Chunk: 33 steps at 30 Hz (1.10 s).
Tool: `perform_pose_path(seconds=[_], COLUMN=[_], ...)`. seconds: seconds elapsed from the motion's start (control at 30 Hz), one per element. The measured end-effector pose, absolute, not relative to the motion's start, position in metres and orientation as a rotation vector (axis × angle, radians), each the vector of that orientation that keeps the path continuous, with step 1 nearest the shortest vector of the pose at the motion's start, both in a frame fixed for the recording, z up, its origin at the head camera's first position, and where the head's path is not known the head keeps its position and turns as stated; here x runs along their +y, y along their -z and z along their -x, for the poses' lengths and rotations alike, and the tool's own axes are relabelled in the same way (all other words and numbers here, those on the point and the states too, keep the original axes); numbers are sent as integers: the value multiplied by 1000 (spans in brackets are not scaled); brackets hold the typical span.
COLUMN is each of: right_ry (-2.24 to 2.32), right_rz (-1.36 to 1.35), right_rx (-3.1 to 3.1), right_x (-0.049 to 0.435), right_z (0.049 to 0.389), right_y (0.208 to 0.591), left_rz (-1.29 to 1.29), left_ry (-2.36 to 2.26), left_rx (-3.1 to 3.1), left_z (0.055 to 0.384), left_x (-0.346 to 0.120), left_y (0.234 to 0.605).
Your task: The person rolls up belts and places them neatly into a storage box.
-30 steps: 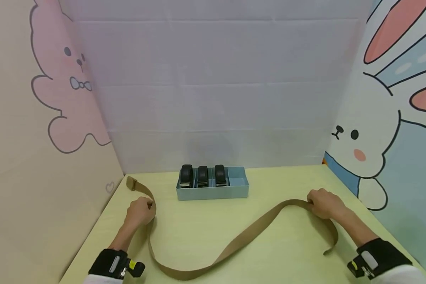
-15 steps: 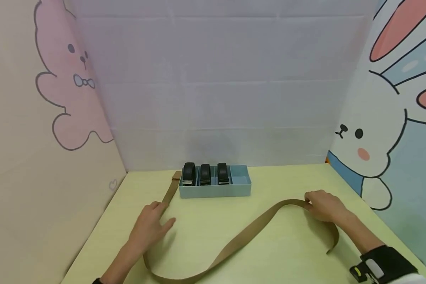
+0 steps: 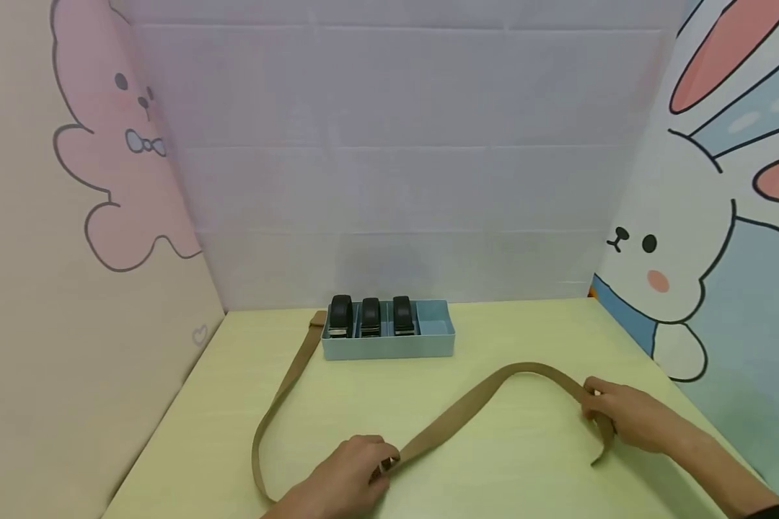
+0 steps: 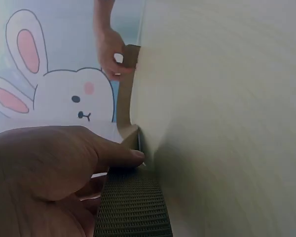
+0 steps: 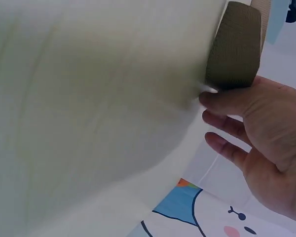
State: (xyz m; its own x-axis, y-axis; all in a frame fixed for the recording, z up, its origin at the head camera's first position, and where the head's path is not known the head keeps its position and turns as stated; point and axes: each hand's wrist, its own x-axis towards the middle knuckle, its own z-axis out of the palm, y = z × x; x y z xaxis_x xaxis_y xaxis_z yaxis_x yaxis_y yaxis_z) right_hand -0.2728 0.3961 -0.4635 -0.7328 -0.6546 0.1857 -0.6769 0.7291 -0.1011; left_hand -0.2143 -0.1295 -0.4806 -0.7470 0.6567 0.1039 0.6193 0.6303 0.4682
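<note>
A long tan webbing belt (image 3: pixel 474 404) lies across the table in a wavy S, standing partly on its edge. My left hand (image 3: pixel 347 472) pinches it between thumb and fingers along the near middle stretch; in the left wrist view the ribbed strap (image 4: pixel 133 207) runs out under the thumb. My right hand (image 3: pixel 639 418) holds it close to the right end, where a short tail curls down toward the table. In the right wrist view the strap (image 5: pixel 234 47) rises from thumb and index finger, the other fingers loosely bent. The belt's far-left end (image 3: pixel 318 319) reaches the box's left side.
A blue divided box (image 3: pixel 389 349) stands at the back of the pale yellow table (image 3: pixel 493 476). Black coils (image 3: pixel 370 317) fill three of its compartments. A whitish sheet (image 3: pixel 389 158) backs the table, and rabbit-printed panels (image 3: pixel 675 274) flank it.
My left hand has moved from the belt's far-left part to its near middle. The belt's left end has shifted right to the box. My right hand has slid slightly toward the tail.
</note>
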Motion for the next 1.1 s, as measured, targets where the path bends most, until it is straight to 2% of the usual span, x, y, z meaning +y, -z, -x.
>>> perform_pose_path(seconds=[0.1,0.23,0.43,0.57,0.7,0.97,1.1], right_ry=[-361,-703,-1444,-1812,-1610,-747,-640], right_rz=[-1131,-991,-316,40,103,-184,-212], right_rx=[-2570,-2489,-2621,-2587,-2821,-2932,-3020], right_x=[391,373,356,361,365,351,335], right_z=[274,277,286,304,313,305,302], right_y=[471,459,434,436,447,454,444], left_rz=[-1092,-1024,-968,-961,-959,-939,-988], left_ry=[-831,-888,-807,-768,-757,-762,-761], left_rx=[2741,2697,2597,2530,2509,2523,2528], left_z=[218,220,218,214,213,214,216], left_x=[-139,-155,-177,-183,-183,-183,-181], left_y=[482,476,468,463,462,464,466])
